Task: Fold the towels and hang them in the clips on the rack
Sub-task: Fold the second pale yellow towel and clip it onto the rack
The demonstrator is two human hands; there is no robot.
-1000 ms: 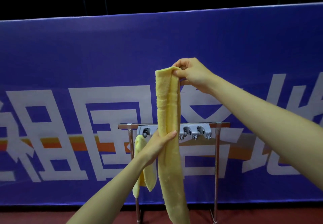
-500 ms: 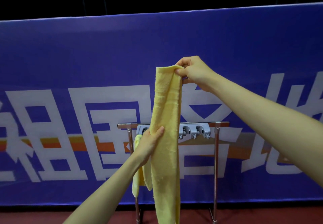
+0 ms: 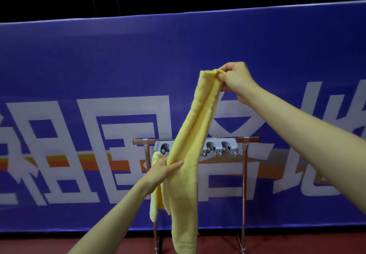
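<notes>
Yellow terry towel (image 3: 190, 154) hangs lengthwise between both hands in front of the rack (image 3: 245, 174). The right hand (image 3: 235, 80), arm stretched forward and raised, pinches the towel's gathered top end with curled fingers. The left hand (image 3: 164, 169), lower and reaching up from the left, grips the towel's left edge about midway down, thumb across the cloth. Below that grip the towel falls loose toward the red floor (image 3: 297, 243). Behind it, a second yellow towel (image 3: 153, 212) hangs from the leftmost clip of the grey clip bar (image 3: 223, 146), before a blue banner (image 3: 118, 65).
</notes>
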